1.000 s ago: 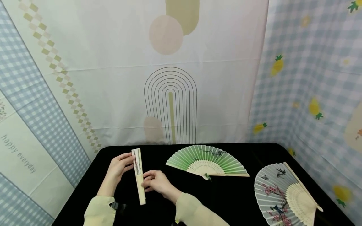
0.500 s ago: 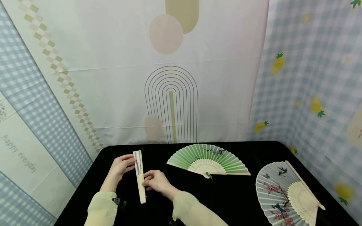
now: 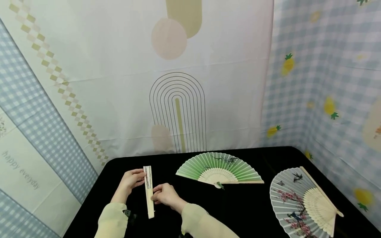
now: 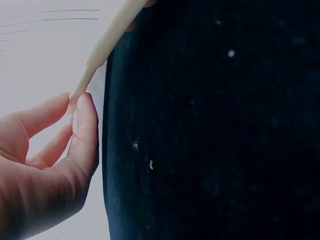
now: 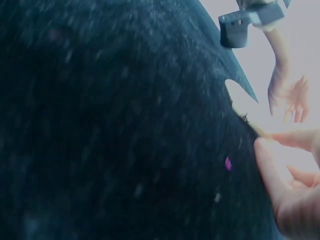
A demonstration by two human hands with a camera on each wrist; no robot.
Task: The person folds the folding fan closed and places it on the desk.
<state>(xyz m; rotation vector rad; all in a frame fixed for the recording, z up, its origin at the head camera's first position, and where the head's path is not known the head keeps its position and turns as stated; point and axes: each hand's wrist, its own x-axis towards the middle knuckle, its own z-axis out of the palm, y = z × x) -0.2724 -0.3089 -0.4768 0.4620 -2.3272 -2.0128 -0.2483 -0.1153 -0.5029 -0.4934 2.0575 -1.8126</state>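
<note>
A folded cream fan (image 3: 148, 191) lies lengthwise above the black table (image 3: 244, 205), held between both hands. My left hand (image 3: 131, 180) pinches its upper end; in the left wrist view the thumb and fingers (image 4: 80, 125) pinch the fan's tip (image 4: 102, 47). My right hand (image 3: 163, 194) grips its middle from the right side. In the right wrist view only my right fingertips (image 5: 285, 170) and the far left hand (image 5: 287, 95) show. An open green fan (image 3: 218, 170) lies at the table's middle back. An open grey fan with pink blossoms (image 3: 303, 201) lies at the right.
Patterned cloth backdrops (image 3: 178, 82) close in the table at the back and on both sides. The table's left edge (image 3: 89, 205) runs close to my left arm. A small black device (image 3: 129, 215) sits on my left wrist.
The folded fan and both hands have shifted slightly right and down in the head view, partly from the camera moving. The grips look the same.
</note>
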